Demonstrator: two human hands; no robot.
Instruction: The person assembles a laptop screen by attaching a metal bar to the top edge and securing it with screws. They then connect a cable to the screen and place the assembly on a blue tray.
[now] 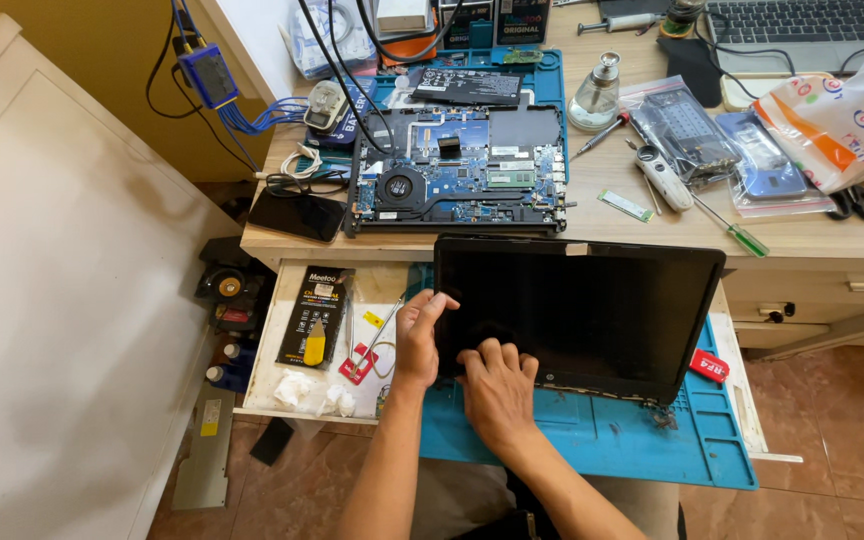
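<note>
1. Far left: white cabinet side [62, 250], flat and matte; yellow wall behind it; brown tiled floor [832, 420] below.
2. Blue box-shaped adapter [210, 76] hangs at the wall with blue wires fanned out of it.
3. Wooden bench [832, 235], light grain, cluttered. One black phone [296, 215] lies at its left front corner.
4. One pull-out drawer [270, 345] under the bench, white and scuffed: one black tool pack [316, 316] with a yellow pick, crumpled white tissue [304, 392], metal tweezers [377, 340].
5. One opened laptop base [457, 172] on the bench, blue circuit board exposed, one round black fan at its left.
6. Left hand [420, 335] grasps the left edge of the black laptop screen panel [577, 310], thumb on the glass, fingers wrapped behind.
7. Right hand [497, 385] lies flat and released, fingertips pressing the panel's lower left glass, gripping nothing.
8. The panel, glossy and rectangular, rests tilted over the drawer on a blue rubber mat [612, 440], just in front of the bench edge.
9. One glass dispenser bottle [594, 95], rounded, clear.
10. Two screwdrivers seen: one dark-handled [602, 133], one green-handled [742, 236].
11. Clear plastic bags [732, 150] holding flat parts, then a white-orange plastic bag [842, 120].
12. One pair of black scissors [855, 202]; keyboard [802, 20] at the top right.
</note>
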